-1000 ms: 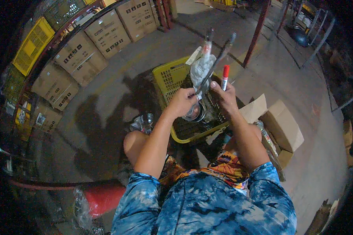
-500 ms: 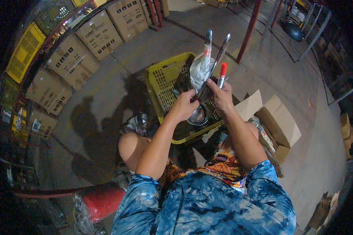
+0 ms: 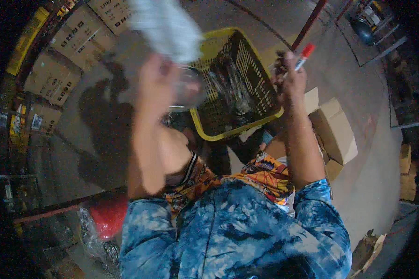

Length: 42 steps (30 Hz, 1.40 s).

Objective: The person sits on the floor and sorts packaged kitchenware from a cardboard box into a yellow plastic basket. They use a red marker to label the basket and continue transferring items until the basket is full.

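Observation:
My left hand [image 3: 158,76] is blurred by motion, raised over the left side of the basket. Its fingers are closed on a white cloth [image 3: 167,30], which fans out above it, also smeared. Just right of that wrist shows a blurred, rounded shiny thing [image 3: 188,88], perhaps a ladle's bowl; whether the hand holds it is unclear. My right hand [image 3: 291,79] is by the basket's right rim, a red-capped white marker [image 3: 304,56] tucked in it and pointing up. Between my hands stands the yellow plastic basket [image 3: 209,138], with several shiny, plastic-wrapped utensils [image 3: 235,90] inside.
An open cardboard box [image 3: 335,132] stands right of my knee. Large cartons [image 3: 53,79] line the left side. A red, plastic-wrapped roll [image 3: 108,218] lies at lower left, and a red metal post [image 3: 309,24] rises beyond the basket.
My hands were together over the basket, on long metal handles and a white bundle. They have parted: the left has swung left with the cloth, the right has moved right with the marker.

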Motion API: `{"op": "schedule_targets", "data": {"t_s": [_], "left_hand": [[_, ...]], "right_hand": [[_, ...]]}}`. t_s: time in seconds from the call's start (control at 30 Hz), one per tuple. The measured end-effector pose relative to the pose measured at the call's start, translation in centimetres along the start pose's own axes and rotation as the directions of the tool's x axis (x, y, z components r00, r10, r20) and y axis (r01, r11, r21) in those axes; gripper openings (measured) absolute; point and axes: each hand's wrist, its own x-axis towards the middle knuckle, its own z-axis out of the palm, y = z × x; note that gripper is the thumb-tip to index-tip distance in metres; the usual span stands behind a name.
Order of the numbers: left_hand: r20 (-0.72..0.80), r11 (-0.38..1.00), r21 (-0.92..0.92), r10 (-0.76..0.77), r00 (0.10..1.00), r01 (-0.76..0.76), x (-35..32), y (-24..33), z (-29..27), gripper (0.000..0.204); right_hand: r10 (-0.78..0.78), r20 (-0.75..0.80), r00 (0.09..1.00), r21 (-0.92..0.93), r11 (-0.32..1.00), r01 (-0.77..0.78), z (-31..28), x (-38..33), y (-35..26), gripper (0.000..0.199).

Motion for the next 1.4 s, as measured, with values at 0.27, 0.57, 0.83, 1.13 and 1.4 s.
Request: {"op": "schedule_targets", "data": {"t_s": [0.27,0.57,0.83,1.13,1.4], "left_hand": [[-0.105,0.602,0.654,-0.526,0.844,0.457,-12.7,-16.7,-23.1,0.039],[-0.203,0.219,0.443,-0.92,0.335,0.869,-43.2,-30.1,-19.4,0.039],[-0.277,0.192,0.259,-0.924,0.264,0.946,-48.6,-32.7,-17.2,0.039],[-0.344,0.178,0.23,-0.905,0.251,0.957,-50.1,-34.7,-15.7,0.038],[-0.406,0.209,0.242,-0.865,0.295,0.947,-51.3,-35.1,-16.8,0.038]], "right_hand": [[0.025,0.052,0.998,0.145,0.989,-0.033,-2.4,0.4,-1.3,0.046],[0.06,0.06,0.996,-0.06,0.997,-0.057,-2.2,0.9,1.1,0.048],[0.019,0.083,0.996,-0.305,0.952,0.008,-1.8,0.8,2.1,0.043],[0.055,0.085,0.995,-0.416,0.909,-0.015,-1.8,0.2,2.7,0.037],[0.422,0.163,0.892,-0.842,0.531,-0.097,-4.4,-4.7,3.4,0.037]]}}
